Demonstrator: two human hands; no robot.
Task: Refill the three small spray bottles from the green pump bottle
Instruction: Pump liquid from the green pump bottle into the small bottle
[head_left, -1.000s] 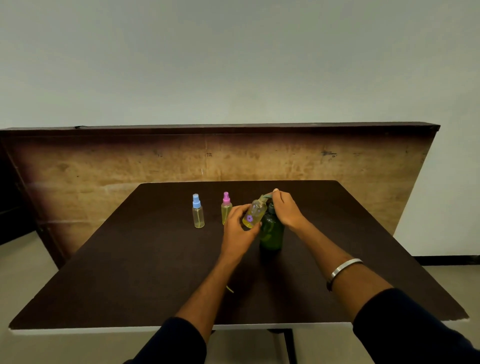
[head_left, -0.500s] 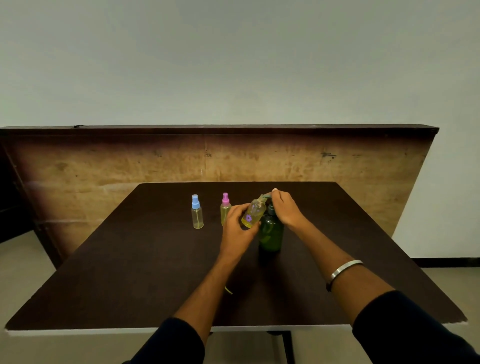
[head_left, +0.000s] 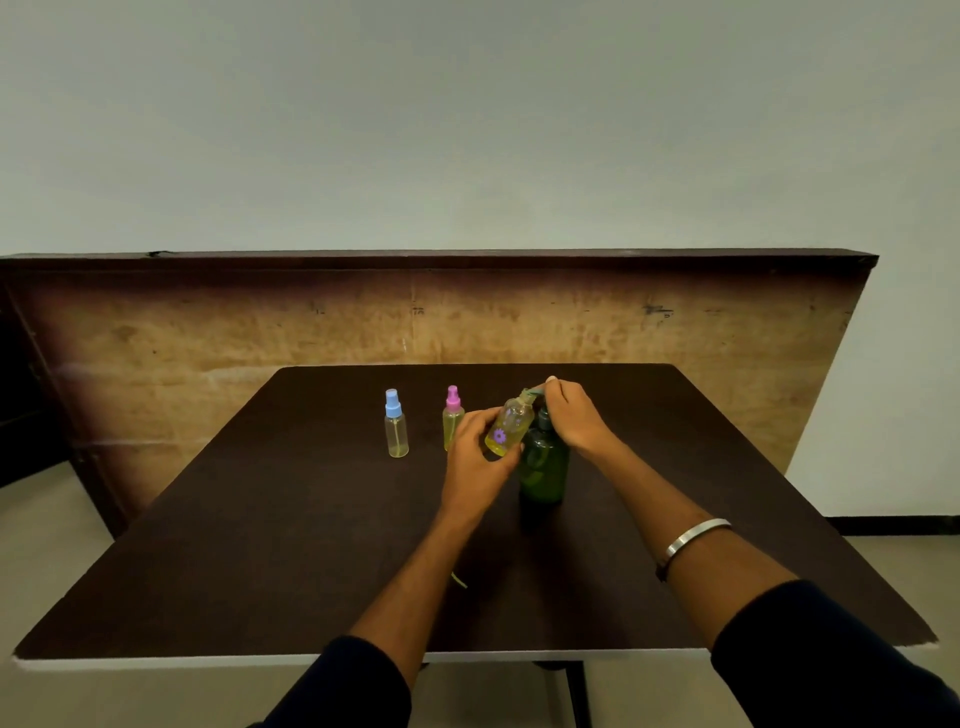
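A dark brown bench (head_left: 260, 545) fills the lower half of the frame, backed by a worn wooden panel (head_left: 208, 332) under a pale wall. Two forearms in dark sleeves reach in from the bottom edge, a metal bangle (head_left: 693, 538) on the right wrist. At centre frame stands the green pump bottle (head_left: 543, 470), upright on the bench. The right hand (head_left: 574, 415) rests on its top, fingers curled over the pump head. The left hand (head_left: 475, 457) grips a small flower-printed spray bottle (head_left: 509, 426), fingers clamped around its body, holding it tilted with its open neck at the pump's spout. To the left of centre, two more small spray bottles stand upright and apart: a pink-capped bottle (head_left: 453, 415), just beside the left hand, and a blue-capped bottle (head_left: 396, 423) further left. Both hold pale yellow liquid.
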